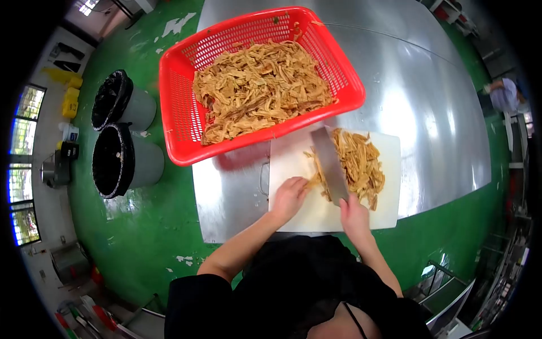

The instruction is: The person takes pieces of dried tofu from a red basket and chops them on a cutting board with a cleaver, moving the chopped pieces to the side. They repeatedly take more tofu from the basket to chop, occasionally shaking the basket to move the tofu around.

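Note:
My right hand (354, 214) is wrapped round the handle of a cleaver (330, 164), its broad blade pointing away from me over the white cutting board (389, 186). Against the blade's right side lies a heap of cut tan-brown food strips (361, 166). A few more tan strips (314, 176) show along the left side of the blade. Closed at the fingertips, my left hand (289, 198) grips the near ends of those strips, a short way left of the cleaver. The cleaver hides part of the strips beneath it.
A red perforated basket (353, 93) full of similar strips (262, 85) stands behind the board on the steel table (435, 141). Two lined bins (144, 164) are on the green floor to the left. Another person (504, 95) is at the far right.

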`<state>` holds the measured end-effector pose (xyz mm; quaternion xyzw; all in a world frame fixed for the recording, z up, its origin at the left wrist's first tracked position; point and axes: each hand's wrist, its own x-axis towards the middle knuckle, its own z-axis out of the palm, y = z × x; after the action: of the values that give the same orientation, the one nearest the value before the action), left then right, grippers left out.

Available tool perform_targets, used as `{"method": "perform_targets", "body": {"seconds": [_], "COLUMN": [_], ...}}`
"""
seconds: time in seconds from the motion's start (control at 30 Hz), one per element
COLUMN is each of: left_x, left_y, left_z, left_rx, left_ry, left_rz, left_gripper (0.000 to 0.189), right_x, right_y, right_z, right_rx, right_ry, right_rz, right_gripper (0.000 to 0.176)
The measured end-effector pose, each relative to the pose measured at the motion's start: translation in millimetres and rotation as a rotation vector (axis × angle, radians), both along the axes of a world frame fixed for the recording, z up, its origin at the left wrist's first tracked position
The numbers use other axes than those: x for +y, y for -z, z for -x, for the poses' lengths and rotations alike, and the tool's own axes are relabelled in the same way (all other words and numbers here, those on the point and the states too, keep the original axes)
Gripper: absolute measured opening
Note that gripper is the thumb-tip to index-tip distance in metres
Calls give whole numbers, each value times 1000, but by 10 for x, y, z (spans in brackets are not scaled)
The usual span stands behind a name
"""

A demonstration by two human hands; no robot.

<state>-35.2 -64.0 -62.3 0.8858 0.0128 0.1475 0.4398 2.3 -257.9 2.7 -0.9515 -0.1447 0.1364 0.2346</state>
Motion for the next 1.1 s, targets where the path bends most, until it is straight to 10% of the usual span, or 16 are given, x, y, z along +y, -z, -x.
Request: {"method": "perform_targets", "body": {"seconds": [0.27, 0.63, 0.73, 0.87, 1.1], "left_x": [1260, 2239, 2248, 2504, 2268], "left_y": [-1379, -474, -662, -853, -1246], "left_z": [-486, -1533, -1540, -1409, -1002], "left_rx": [-229, 286, 450, 630, 512], "left_ry": [-150, 126, -108, -92, 89], "left_rz": [42, -817, -385, 951, 1266], "left_gripper": [16, 26, 25, 31, 41], "right_x": [15, 39, 18, 23, -49], "right_y": [73, 231, 267, 248, 314], "right_z": [257, 121, 125, 85, 79], "right_rx": [159, 109, 92, 89, 69], "right_ry": [-247, 12, 13, 6, -25], "right_rz": [-65, 112, 114, 52, 18], "right_gripper": [18, 27, 29, 29, 28]}}
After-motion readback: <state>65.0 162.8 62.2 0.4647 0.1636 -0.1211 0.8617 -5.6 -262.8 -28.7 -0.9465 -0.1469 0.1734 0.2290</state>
